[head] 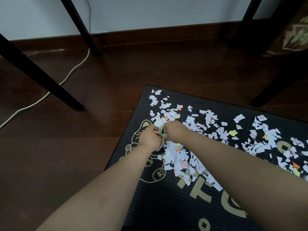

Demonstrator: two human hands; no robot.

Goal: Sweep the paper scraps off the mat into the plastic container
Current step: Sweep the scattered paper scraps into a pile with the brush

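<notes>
A black ribbed mat (150, 205) with a gold cat drawing lies on the dark wood floor. Many torn paper scraps (213, 130), mostly white with some yellow and orange bits, cover its far and right parts. My left hand (149, 136) and my right hand (175, 131) meet over the left end of the scrap pile. Both are closed on a small pale green piece (164, 135) pinched between them. I cannot tell what the green piece is. No plastic container is in view.
Black table legs (40, 77) stand on the floor at left, with another (83, 29) further back. A white cable (70, 74) runs along the floor past them. A dark chair leg (275, 90) and a patterned cushion (290, 35) sit at the right.
</notes>
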